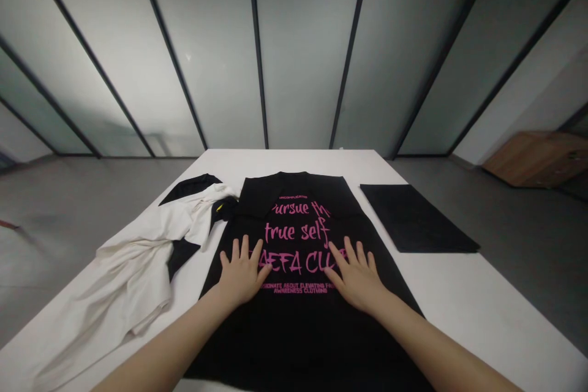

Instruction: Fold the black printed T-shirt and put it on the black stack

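Observation:
A black T-shirt (298, 331) with pink lettering lies flat on the white table (482, 306) in front of me, its sleeves folded in. My left hand (241, 275) rests palm down on the shirt's left half, fingers spread. My right hand (356, 275) lies flat on the right half, fingers also spread. Both hands hold nothing and partly cover the printed words.
A crumpled white garment (133, 275) with black parts lies at the left of the table. A folded black cloth (413, 217) lies at the right. Frosted glass panels (298, 49) stand behind the table. A wooden cabinet (537, 156) sits at the far right on the floor.

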A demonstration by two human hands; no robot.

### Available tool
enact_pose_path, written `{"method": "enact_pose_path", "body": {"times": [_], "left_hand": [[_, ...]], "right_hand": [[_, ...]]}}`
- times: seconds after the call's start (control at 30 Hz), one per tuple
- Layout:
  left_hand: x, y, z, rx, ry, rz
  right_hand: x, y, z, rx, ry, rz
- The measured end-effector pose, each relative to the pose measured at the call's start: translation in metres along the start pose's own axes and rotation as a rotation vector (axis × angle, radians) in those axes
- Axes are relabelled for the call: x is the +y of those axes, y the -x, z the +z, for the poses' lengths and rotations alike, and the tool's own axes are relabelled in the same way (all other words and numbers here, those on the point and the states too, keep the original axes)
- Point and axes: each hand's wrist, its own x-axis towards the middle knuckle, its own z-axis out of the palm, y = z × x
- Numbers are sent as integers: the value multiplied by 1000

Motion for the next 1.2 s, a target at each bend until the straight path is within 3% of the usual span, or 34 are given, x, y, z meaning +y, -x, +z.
{"method": "enact_pose_path", "body": {"times": [0.4,0.77,0.87,0.97,1.2], "left_hand": [[-4,-98,-4,50,57,-88],[-17,-171,-17,54,63,-42],[-18,-174,-16,80,69,-46],[-20,-162,-12,156,82,-28],[-26,-95,0,230,73,6]], "right_hand": [[-13,-93,-27,13,-11,78],[-19,-152,-45,72,-36,92],[-20,-153,-46,105,-30,84],[-18,-143,-41,152,-18,56],[-9,-92,-21,186,-25,-7]]}}
